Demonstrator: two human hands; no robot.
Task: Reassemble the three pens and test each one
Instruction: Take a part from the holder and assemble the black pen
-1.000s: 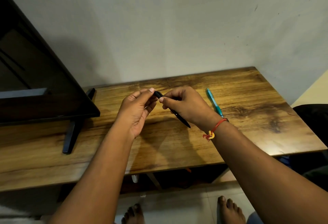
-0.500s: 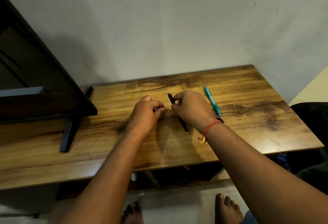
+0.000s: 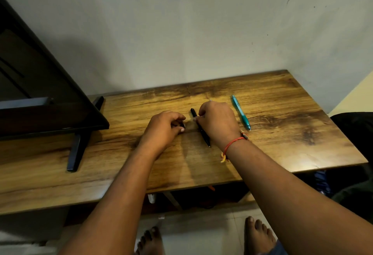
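While flat, black pen (image 3: 204,135) against right fingers (image 3: 203,109).

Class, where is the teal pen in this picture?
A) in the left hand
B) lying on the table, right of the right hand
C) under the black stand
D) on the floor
B: the teal pen lies on the wooden table, untouched, right of the right hand gripping the black pen.

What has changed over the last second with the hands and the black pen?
Both hands came down from mid-air to the table. The right hand lowered the black pen onto the wood and still pinches it near its far end. The left hand let go of the pen and rests curled beside it; whether it holds a small part is unclear. The teal pen stayed put.
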